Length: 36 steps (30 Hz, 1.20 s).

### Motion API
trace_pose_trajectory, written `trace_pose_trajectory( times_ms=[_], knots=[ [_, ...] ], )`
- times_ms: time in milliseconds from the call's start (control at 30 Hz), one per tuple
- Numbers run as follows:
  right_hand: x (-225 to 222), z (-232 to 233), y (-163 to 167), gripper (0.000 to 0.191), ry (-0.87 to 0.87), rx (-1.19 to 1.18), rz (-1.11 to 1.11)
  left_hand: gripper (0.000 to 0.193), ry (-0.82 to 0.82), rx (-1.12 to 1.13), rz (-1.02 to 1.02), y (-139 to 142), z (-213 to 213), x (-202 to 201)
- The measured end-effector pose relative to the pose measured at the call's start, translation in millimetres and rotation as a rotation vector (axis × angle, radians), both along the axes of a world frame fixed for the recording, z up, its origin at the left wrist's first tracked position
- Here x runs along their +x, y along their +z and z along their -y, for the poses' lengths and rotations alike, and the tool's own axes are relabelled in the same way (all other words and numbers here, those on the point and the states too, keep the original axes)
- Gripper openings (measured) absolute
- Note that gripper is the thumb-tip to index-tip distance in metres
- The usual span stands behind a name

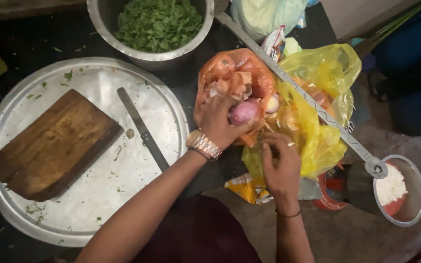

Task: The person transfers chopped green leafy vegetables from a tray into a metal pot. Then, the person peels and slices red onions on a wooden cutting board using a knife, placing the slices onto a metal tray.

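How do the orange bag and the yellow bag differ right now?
The orange bag is open at the top with onions showing inside; the yellow bag shows little of what it holds. The left hand reaches into the orange bag, its grip around a purple onion; the right hand pinches the yellow bag's lower edge. The orange bag sits nearer the steel tray; the yellow bag lies under the long metal bar. Both are thin, crumpled, translucent plastic.

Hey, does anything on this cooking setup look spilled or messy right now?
Yes: green leaf bits are scattered over the round steel tray and the dark surface beside it, outside the pot of chopped greens. The knife lies loose on the tray.
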State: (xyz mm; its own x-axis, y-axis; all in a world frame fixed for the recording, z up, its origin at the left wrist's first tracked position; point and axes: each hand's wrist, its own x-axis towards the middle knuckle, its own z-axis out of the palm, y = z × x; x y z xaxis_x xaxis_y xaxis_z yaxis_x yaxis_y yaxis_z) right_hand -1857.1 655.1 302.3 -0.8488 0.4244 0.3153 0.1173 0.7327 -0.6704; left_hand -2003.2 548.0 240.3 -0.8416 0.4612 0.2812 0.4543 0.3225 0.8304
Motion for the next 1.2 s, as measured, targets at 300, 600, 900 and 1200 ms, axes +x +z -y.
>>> trace_pose_trajectory(
  times_ms=[300,600,900,1200],
  knots=[
    [-4,44,9,0.002,-0.004,-0.089,-0.238,0.055,-0.112,0.291,0.097,8,17,-16],
    [-6,84,-19,0.005,0.256,-0.160,-0.105,0.057,-0.477,1.126,0.994,4,102,-18],
    [-74,147,-99,0.054,0.481,-0.048,0.140,0.059,-0.057,0.837,0.688,-5,283,35],
    [-65,134,-96,0.059,0.461,-0.870,0.462,0.050,0.006,0.921,0.760,-13,298,57]
  ],
)
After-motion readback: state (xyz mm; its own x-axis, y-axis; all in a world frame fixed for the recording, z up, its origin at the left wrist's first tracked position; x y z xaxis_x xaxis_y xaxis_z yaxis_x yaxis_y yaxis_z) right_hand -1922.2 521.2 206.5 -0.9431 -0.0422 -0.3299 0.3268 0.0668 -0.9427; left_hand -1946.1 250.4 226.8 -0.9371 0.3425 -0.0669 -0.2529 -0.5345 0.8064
